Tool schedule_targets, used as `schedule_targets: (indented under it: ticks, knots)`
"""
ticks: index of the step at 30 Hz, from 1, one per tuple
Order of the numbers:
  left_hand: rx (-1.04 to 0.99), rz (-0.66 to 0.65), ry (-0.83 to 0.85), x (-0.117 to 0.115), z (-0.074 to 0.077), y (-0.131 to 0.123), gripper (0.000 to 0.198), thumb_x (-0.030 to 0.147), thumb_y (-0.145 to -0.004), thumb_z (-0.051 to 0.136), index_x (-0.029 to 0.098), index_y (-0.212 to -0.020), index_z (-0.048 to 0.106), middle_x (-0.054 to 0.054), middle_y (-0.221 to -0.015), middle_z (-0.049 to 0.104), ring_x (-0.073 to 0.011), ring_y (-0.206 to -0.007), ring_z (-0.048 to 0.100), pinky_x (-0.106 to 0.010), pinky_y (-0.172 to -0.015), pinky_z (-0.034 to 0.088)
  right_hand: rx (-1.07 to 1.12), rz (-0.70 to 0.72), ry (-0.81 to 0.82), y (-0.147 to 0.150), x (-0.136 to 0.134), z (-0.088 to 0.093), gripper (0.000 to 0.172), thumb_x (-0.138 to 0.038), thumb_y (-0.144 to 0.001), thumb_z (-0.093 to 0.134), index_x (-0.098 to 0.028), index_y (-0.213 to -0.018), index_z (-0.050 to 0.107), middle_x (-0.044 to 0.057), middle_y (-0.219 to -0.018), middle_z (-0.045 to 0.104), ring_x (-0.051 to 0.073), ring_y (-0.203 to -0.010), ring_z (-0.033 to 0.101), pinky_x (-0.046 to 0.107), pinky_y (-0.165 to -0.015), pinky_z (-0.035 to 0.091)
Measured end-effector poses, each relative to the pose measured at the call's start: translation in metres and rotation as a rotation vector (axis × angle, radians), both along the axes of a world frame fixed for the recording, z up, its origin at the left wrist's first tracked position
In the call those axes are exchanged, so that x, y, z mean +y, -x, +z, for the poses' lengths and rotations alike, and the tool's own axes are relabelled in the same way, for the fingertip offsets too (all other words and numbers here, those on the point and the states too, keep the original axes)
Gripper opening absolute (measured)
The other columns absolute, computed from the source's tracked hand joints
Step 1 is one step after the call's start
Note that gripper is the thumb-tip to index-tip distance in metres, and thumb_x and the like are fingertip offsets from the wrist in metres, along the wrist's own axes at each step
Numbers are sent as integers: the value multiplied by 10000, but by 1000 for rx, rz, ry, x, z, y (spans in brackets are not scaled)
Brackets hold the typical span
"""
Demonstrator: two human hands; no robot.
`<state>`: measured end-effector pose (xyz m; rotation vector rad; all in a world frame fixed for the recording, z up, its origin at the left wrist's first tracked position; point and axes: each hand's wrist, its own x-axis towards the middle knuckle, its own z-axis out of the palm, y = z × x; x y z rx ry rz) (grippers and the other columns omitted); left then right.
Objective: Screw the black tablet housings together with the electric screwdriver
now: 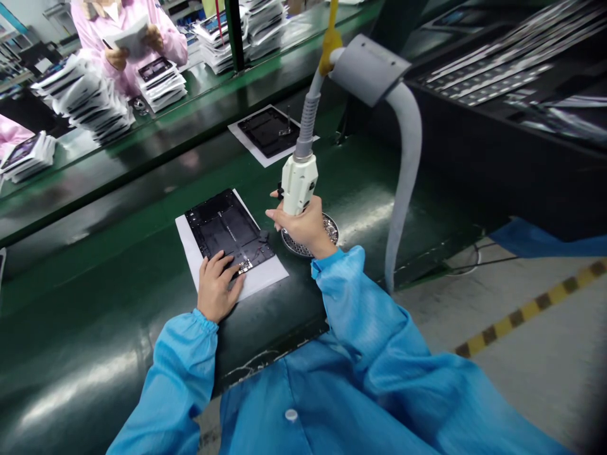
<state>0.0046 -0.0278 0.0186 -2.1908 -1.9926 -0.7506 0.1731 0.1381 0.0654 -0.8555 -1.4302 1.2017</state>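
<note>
The right hand, near the centre, was curled around a white handheld power driver; the thumb and some fingertips showed at 9 o'clock, while the tool's working tip could not be made out. At 8 o'clock from it, the left hand was open, fingers spread and loosely bent, resting on the 6 o'clock edge of a black tablet-like housing. Its fingertips lay just beside a small exposed circuit board, so a careless press might have marked or shifted that part.

The housing lay on a white sheet on a green tabletop; uneven pressure from the left hand could have made it slide. A round dish of small metal pieces sat partly behind the right hand, where a knock from the wrist might have scattered them.

Farther out, a second dark housing lay at 11 o'clock. At 2 o'clock a thick grey hose arched down; a snag could have tugged the driver askew.
</note>
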Motion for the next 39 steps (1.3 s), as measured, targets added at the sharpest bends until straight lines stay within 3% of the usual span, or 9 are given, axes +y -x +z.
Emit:
schedule_targets:
  ticks: [12,18,22,28,32,39]
  knots:
    - [15,31,-41,-1,1,1,209,338,-868,624,175,-977,695,-115,-1135,673,-302,-1214,539,-503,-1035,373,-21,-1,-18,0,1,-3,234,-286,-621,762,-183,-780,625,-68,-482,548,114,-427,519,286,-463,472]
    - [9,101,-10,0,-2,-5,241,361,-868,631,195,-1027,705,-115,-1204,647,-307,-1256,499,-513,-1053,356,108,-61,-110,2,-13,8,206,-216,-660,730,-197,-841,634,-78,-468,543,112,-404,515,299,-488,488]
    - [31,110,56,1,-2,-8,243,375,-897,588,228,-1037,722,-110,-1270,613,-322,-1292,459,-548,-1060,333,129,89,-89,21,-37,13,200,-223,-687,717,-208,-861,620,-72,-471,564,122,-417,540,305,-504,508]
    - [48,85,179,-3,4,-10,325,401,-925,520,235,-1153,683,-132,-1350,544,-352,-1342,382,-610,-1062,291,105,300,-20,53,-65,4,175,-217,-692,709,-196,-838,614,-65,-502,576,119,-454,553,321,-577,534]
    - [21,75,216,-3,6,-12,326,397,-930,507,227,-1147,682,-133,-1361,531,-340,-1351,365,-596,-1069,285,58,311,-26,57,-68,-5,130,-207,-701,698,-194,-796,610,-60,-510,570,120,-487,561,342,-655,555]
    - [10,65,253,-1,7,-14,346,390,-933,494,218,-1184,659,-136,-1371,519,-348,-1355,354,-601,-1065,282,9,278,-63,56,-68,-16,154,-213,-688,715,-210,-720,565,-25,-581,581,159,-637,618,347,-661,563]
